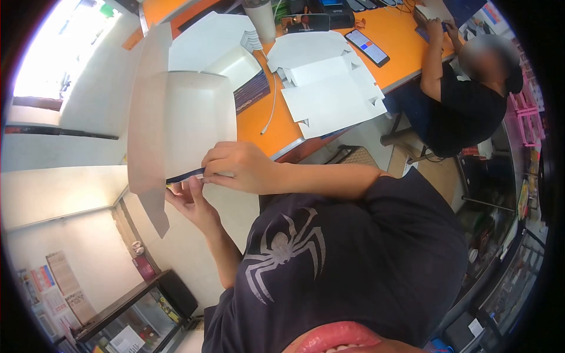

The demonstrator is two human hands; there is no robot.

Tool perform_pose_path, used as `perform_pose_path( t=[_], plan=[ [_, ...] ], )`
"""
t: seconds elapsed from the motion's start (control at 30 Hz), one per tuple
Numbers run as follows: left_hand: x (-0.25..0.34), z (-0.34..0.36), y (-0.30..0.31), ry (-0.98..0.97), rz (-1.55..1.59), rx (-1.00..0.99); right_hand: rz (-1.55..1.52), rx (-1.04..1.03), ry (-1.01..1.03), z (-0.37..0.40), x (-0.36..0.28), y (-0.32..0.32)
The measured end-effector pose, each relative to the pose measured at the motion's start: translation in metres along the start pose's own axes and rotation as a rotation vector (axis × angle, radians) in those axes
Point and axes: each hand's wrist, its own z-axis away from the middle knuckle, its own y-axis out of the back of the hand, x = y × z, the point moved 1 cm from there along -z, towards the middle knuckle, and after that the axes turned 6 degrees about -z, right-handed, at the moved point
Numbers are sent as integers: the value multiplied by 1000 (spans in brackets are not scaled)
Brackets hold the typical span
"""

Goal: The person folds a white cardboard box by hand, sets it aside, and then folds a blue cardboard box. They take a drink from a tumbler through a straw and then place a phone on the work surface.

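Note:
A white folding carton (pixel 197 112) stands partly folded up, with its open inside facing me and a long flap (pixel 147 112) raised along its left side. My right hand (pixel 241 165) is closed on the near edge of the carton, where a dark printed strip shows. Just below it, my left hand (pixel 194 203) pinches the same edge from underneath, thumb up. Some of its fingers are hidden behind the cardboard. Beyond the carton lies another white box piece (pixel 215 35) with a dark printed side. An unfolded flat carton (pixel 332 88) rests on the table to the right.
The orange table (pixel 268 112) carries a white cable (pixel 272 109), a phone (pixel 367 47), a propped screen (pixel 305 23) and a cup (pixel 259 17). A person in black (pixel 465 106) sits at the right, hands on the table. A glass cabinet (pixel 138 317) stands lower left.

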Motion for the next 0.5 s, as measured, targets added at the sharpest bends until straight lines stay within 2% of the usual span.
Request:
perform_pose_path(
  t=[0.4,0.5],
  plan=[
    [-7,5,-3,-82,63,26,14,-30,-40,2,-3,-3],
    [-12,3,-1,-13,42,43,9,-67,-67,4,4,-6]
  ],
)
